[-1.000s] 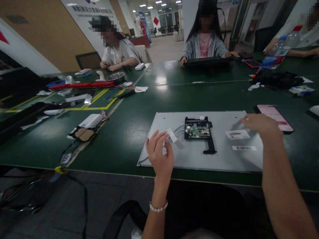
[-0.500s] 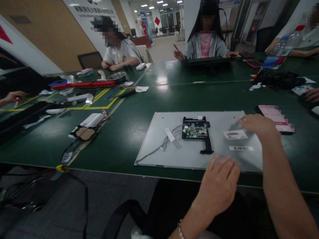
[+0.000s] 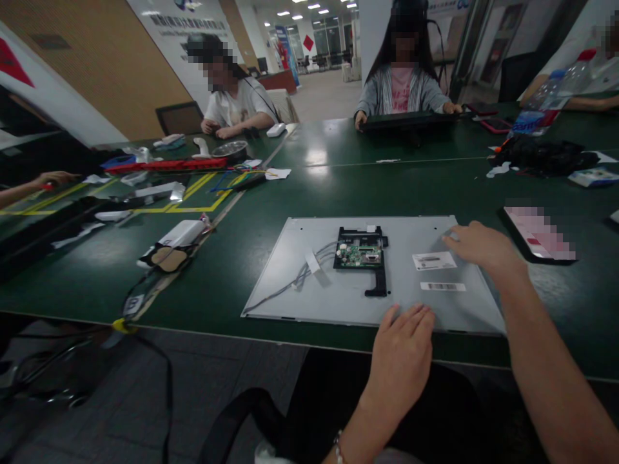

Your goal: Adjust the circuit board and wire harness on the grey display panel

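Green bench (image 3: 251, 258): your left hand (image 3: 403, 357) flat, fingers spread, on panel (image 3: 338, 303) near edge; right hand (image 3: 483, 248) open on far corner, likely steadying it.

Head view. Your camera sits at head height by the near edge of the green table (image 3: 271, 193), looking forward and down across it. Your left hand (image 3: 401, 361) and right hand (image 3: 483, 248) fill the lower right, close to the lens. The grey panel (image 3: 338, 303) lies just beyond them, and seated people (image 3: 232, 106) face you from the far side.
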`<state>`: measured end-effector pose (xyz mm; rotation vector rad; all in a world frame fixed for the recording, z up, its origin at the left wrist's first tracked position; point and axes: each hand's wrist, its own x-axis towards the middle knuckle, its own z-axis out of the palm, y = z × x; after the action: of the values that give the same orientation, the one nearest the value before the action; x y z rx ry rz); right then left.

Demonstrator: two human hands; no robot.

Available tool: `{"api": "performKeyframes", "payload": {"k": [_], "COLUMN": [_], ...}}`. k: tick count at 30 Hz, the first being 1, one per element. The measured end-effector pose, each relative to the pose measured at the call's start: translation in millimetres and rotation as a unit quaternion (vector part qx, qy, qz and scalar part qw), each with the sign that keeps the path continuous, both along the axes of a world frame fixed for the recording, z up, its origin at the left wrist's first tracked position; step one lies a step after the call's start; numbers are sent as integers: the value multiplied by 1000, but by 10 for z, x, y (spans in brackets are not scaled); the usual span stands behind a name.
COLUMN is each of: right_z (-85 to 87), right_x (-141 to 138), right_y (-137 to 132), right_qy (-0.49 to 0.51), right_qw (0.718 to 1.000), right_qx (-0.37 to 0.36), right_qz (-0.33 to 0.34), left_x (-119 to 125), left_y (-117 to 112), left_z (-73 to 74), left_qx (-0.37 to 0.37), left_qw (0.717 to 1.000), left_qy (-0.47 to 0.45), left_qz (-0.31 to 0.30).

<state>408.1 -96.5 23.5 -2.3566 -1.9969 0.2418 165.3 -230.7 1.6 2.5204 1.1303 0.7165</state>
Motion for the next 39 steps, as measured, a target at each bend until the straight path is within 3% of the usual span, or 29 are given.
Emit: {"api": "performKeyframes", "payload": {"k": [4,13,19,23,28,39], "right_z": [66,57,-111,-251,-290,-260], "right_x": [-213,-718,-910,-967,-1010,-1280], "right_y": [16,-13,-43,-37,-24,-115], "right_qy": [-39,-44,-35,16,71,121], "right_qw": [998,990,986,986,981,920], "right_qx": [-54,14,48,23,-2,12], "right_qz": [24,136,157,163,182,371], "left_x": [-183,-721,-965,-1078,-1229,-1737], "left_y": [53,264,333,345,389,600], "left_z": [6,40,13,-2,-1,-55], "left_qx": [-11,15,29,22,-3,15], "left_qw": [1000,994,990,990,988,980], "left_qy": [8,1,10,19,9,14], "left_qz": [28,111,140,140,151,197]}}
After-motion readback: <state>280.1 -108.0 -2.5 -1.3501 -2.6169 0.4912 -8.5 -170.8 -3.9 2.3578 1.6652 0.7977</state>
